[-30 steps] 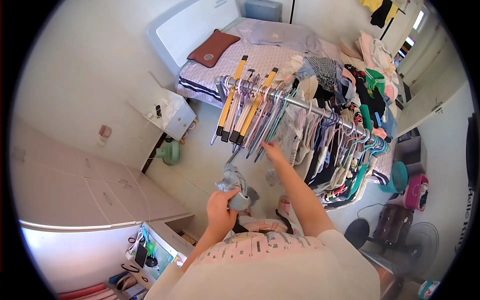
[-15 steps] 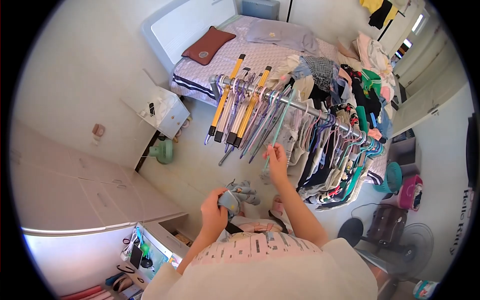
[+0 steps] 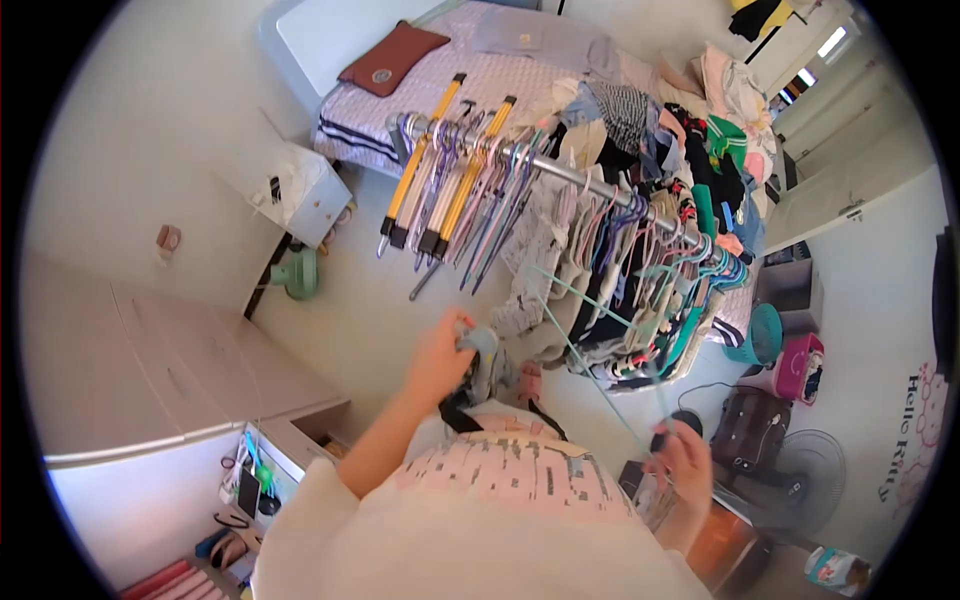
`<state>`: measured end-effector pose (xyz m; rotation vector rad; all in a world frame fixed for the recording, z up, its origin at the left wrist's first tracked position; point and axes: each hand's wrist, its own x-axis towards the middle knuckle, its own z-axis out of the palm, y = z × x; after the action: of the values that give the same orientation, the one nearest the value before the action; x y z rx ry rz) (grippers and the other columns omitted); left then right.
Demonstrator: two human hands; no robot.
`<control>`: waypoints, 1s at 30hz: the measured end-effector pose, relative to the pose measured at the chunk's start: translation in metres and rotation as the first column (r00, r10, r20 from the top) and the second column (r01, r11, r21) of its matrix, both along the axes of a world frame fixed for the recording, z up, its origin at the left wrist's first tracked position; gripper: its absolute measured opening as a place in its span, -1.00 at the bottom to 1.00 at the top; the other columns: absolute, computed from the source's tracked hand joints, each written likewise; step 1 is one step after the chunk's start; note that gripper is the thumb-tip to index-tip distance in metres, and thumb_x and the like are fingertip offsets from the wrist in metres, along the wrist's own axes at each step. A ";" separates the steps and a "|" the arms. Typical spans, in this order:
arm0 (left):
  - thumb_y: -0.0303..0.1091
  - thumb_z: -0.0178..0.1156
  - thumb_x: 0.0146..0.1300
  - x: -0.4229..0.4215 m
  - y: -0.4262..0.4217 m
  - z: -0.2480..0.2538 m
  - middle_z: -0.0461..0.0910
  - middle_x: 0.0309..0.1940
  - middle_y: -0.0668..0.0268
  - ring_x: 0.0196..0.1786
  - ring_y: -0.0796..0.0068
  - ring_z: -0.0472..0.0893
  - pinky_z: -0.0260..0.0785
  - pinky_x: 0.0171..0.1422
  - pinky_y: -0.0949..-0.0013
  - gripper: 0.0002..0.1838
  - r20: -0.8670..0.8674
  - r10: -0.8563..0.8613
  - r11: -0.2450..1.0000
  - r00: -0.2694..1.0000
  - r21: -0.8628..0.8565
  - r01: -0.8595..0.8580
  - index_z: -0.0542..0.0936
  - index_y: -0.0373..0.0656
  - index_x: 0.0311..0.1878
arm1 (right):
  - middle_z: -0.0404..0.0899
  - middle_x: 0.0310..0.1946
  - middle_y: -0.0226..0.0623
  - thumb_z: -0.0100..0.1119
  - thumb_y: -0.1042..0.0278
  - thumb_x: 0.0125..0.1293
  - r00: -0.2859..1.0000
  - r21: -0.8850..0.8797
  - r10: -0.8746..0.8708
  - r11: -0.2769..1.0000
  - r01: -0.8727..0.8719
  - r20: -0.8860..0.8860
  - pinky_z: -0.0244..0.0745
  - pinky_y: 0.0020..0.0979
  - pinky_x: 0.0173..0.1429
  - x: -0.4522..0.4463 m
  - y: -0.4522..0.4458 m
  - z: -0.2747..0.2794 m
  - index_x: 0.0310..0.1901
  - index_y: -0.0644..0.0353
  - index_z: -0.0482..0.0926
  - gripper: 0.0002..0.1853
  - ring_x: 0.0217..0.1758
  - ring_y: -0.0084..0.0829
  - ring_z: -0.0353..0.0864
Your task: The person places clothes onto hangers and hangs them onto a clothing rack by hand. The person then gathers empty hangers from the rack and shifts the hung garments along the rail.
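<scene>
In the head view my left hand (image 3: pixel 440 355) is closed around a bunched grey-blue garment (image 3: pixel 487 360), which hangs in front of my body. Its exact kind is hidden by the folds. My right hand (image 3: pixel 685 462), low on the right and slightly blurred, grips a thin mint-green clothes hanger (image 3: pixel 597 382). The hanger points away from me, up and to the left, and carries no garment. Beyond both hands stands a metal clothes rail (image 3: pixel 575 175), with bare hangers (image 3: pixel 465 200) on its left part and hung clothes (image 3: pixel 640 270) on its right.
Behind the rail is a bed (image 3: pixel 350 110) with a heap of clothes (image 3: pixel 690 160) and a brown cushion (image 3: pixel 395 58). A standing fan (image 3: pixel 800 485), a dark brown bag (image 3: pixel 750 425) and a pink basket (image 3: pixel 797 368) are at right. A bedside cabinet (image 3: pixel 320 205) stands left.
My right hand has moved from beside the rail down and to the right, taking the green hanger away from it. My left hand has risen slightly with the garment. The view has shifted.
</scene>
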<state>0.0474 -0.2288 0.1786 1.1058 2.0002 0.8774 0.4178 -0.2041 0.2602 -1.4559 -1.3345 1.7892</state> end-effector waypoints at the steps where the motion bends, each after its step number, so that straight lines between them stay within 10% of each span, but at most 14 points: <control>1: -0.48 0.17 0.01 -0.003 0.011 -0.001 0.51 -0.68 0.22 -0.52 0.14 0.56 0.31 -0.43 0.19 -0.70 0.020 -0.053 0.999 0.998 -0.003 0.053 0.43 -0.07 -0.14 | 0.35 -0.72 -0.40 -0.17 0.45 0.44 0.999 0.056 -0.010 0.998 0.012 -0.041 0.29 -0.54 -0.70 0.034 -0.009 0.005 -0.01 0.44 0.45 -0.73 -0.78 -0.53 0.43; 8: -0.53 0.19 -0.06 0.004 0.060 0.038 0.52 -0.70 0.25 -0.63 0.43 0.56 0.33 -0.49 0.35 -0.75 0.055 -0.173 0.981 0.983 0.098 0.167 0.49 -0.16 -0.23 | 0.36 -0.79 -0.36 0.03 0.33 0.39 0.986 0.175 0.134 0.978 -0.115 -0.098 0.14 -0.58 -0.75 0.077 -0.024 0.017 -0.10 0.52 0.53 -0.68 -0.85 -0.58 0.34; 20: -0.48 0.24 -0.12 -0.004 0.073 0.087 0.55 -0.56 0.00 -0.36 -0.03 0.58 0.41 -0.26 0.09 -0.78 -0.388 -0.221 0.965 0.895 0.048 0.259 0.48 -0.18 -0.34 | 0.34 -0.79 -0.47 0.04 0.36 0.36 0.997 0.348 0.053 0.937 -0.029 -0.058 0.01 -0.62 -0.71 0.066 -0.031 0.009 -0.13 0.45 0.58 -0.73 -0.82 -0.71 0.17; 30: -0.58 0.16 -0.04 0.017 0.061 0.108 0.43 -0.68 0.25 -0.64 0.25 0.41 0.29 -0.45 0.39 -0.70 0.008 -0.215 0.911 0.977 0.361 0.198 0.42 -0.14 -0.18 | 0.40 -0.65 -0.42 0.04 0.46 0.27 0.986 0.592 0.113 0.789 -0.162 0.120 0.20 -0.55 -0.53 -0.068 -0.010 -0.046 -0.17 0.36 0.60 -0.80 -0.65 -0.63 0.30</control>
<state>0.0647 -0.1678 0.2870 1.4539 1.6822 1.1724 0.3497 -0.2137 0.2139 -1.0937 -1.8729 1.2042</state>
